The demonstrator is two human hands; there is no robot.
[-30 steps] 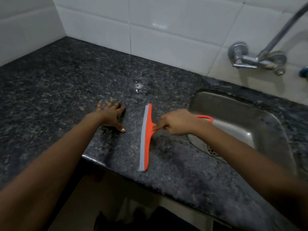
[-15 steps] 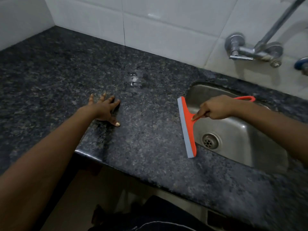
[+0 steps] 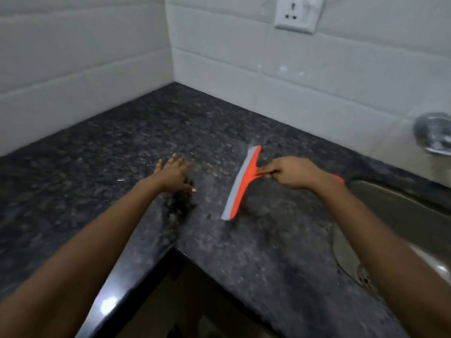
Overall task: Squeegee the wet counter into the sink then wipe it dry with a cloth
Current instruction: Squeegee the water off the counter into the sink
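**Squeegee stage under way, dry-wipe not started**

Near edge: dark speckled granite counter with an inside corner cut at the front. Steel sink is set in on the right, with its drain showing just beside the right forearm. No cloth is in view.

Progress (judged): the tool is in hand and out on the counter, so this reads as mid-squeegee. It looks set for a pull towards the sink. The cloth wipe is all left to do. The frame is motion-blurred, so I cannot tell how much water is left. There is a darker patch just nearer than the left hand, either wet or shadow.

Left hand: flat, palm down on the counter, fingers straight and spread, holding nothing. It looks like bracing.

Right hand: fingers curled round the handle of the squeegee, index laid along the neck.

Squeegee: orange plastic T-shape with a grey rubber blade along its left edge. It lies diagonally, one tip nearer and to the left, the other farther and to the right. It sits between the left hand and the sink, apart from both. The blade is at the counter surface, but contact is not certain in the blur.

Far: white tiled walls meet at the back corner. A tap base is at the right edge and a wall socket is up top.
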